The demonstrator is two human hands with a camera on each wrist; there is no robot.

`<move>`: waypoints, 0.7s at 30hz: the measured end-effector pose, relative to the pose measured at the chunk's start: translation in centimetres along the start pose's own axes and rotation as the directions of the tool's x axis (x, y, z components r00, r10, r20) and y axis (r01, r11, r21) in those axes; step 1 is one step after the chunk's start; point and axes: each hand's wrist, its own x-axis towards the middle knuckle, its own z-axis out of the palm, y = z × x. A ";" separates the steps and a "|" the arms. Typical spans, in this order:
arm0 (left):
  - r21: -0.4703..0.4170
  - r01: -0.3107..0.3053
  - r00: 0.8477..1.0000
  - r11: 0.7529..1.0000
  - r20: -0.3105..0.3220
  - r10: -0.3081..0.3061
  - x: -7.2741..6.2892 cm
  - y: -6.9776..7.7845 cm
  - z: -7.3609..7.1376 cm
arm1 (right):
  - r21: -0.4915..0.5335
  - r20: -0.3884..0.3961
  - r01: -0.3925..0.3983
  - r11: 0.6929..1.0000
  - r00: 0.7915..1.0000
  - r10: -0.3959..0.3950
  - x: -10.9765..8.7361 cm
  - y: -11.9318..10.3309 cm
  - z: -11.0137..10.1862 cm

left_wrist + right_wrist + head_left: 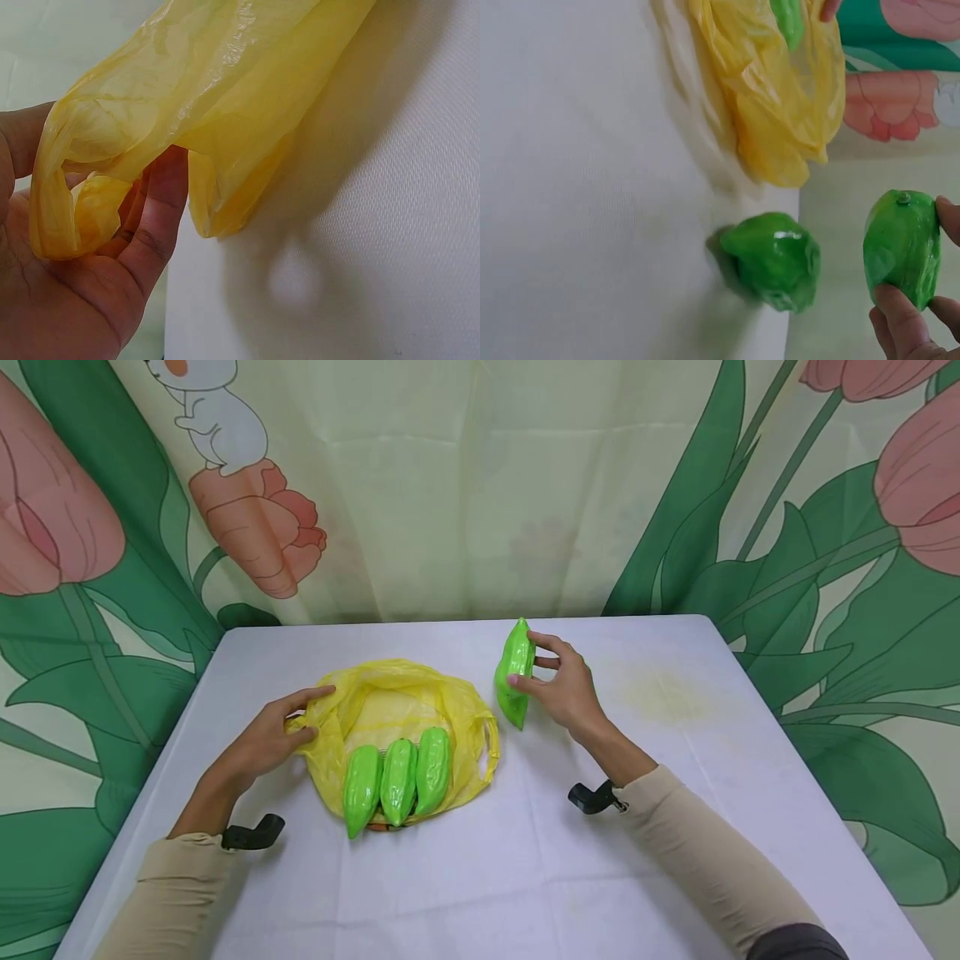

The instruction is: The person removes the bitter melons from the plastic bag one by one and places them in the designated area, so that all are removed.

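Head view: the left hand (266,739) pinches the left side of the bag (465,702) between thumb and fingers; this grip likely steadies the bag and keeps its mouth wide. Three fruits (398,781) lie side by side at the bag's near side, pointing lengthwise toward the person, an arrangement that probably limits rolling; what lies directly beneath them cannot be told. The right hand (566,689) pinches the held fruit (514,664) by its side, thumb opposed to fingertips, so that it hangs lengthwise above the worktop (525,868), right of the bag and apart from it. Left wrist view: a handle (49,217) of the bag loops across the palm, with fingers behind the plastic; the loop probably backs up the pinch. Right wrist view: thumb and fingertips press the held fruit from opposing sides, leaving much of its surface uncovered. The loose fruit (772,259) rests on the worktop, apart from the bag and the held fruit.
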 end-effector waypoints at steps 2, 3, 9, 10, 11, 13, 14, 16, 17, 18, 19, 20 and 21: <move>0.000 0.002 1.000 1.000 0.001 -0.002 0.1 0.0 0.0 | -0.007 -0.001 0.000 1.000 1.000 0.000 0.0 0.3 -0.5; 0.001 0.002 1.000 1.000 0.001 -0.002 0.1 0.0 0.0 | -0.010 -0.004 -0.002 1.000 1.000 0.002 0.0 0.4 -0.8; 0.019 -0.016 1.000 1.000 -0.003 0.016 0.1 -0.1 -0.1 | -0.026 -0.026 -0.017 1.000 1.000 0.016 -0.1 1.1 -2.7; 0.022 -0.019 1.000 1.000 -0.004 0.019 0.1 -0.1 -0.1 | -0.028 -0.030 -0.020 0.999 0.999 0.019 -0.1 1.2 -3.0; 0.023 -0.022 1.000 0.999 -0.004 0.022 0.2 -0.1 -0.1 | -0.028 -0.034 -0.024 0.999 0.999 0.023 0.0 1.3 -3.3; 0.021 -0.024 1.000 0.999 -0.004 0.024 0.2 -0.1 -0.1 | -0.032 -0.044 -0.034 0.999 0.999 0.032 0.0 1.6 -3.8; 0.018 -0.023 1.000 1.000 -0.003 0.023 0.2 -0.1 -0.1 | -0.033 -0.047 -0.038 0.999 0.998 0.036 0.0 1.7 -4.1; 0.011 -0.019 1.000 1.000 0.000 0.019 0.2 -0.1 -0.1 | -0.034 -0.051 -0.048 0.998 0.998 0.046 0.0 1.8 -4.7; 0.006 -0.017 1.000 1.000 0.001 0.017 0.2 -0.1 -0.1 | -0.034 -0.053 -0.053 0.998 0.997 0.051 0.0 1.9 -5.0; 0.005 -0.014 1.000 1.000 0.002 0.014 0.2 -0.1 -0.1 | -0.036 -0.055 -0.058 0.998 0.997 0.056 0.0 1.9 -5.2; 0.002 -0.012 1.000 1.000 0.002 0.012 0.2 -0.1 -0.1 | -0.038 -0.056 -0.061 0.997 0.997 0.059 -0.1 2.0 -5.5; 0.004 -0.012 1.000 1.000 0.002 0.012 0.2 0.0 -0.1 | -0.041 -0.059 -0.066 0.997 0.996 0.063 -0.1 2.0 -5.7; 0.005 -0.013 1.000 1.000 0.002 0.013 0.2 0.0 -0.2 | -0.045 -0.061 -0.071 0.996 0.996 0.068 -0.1 2.1 -6.0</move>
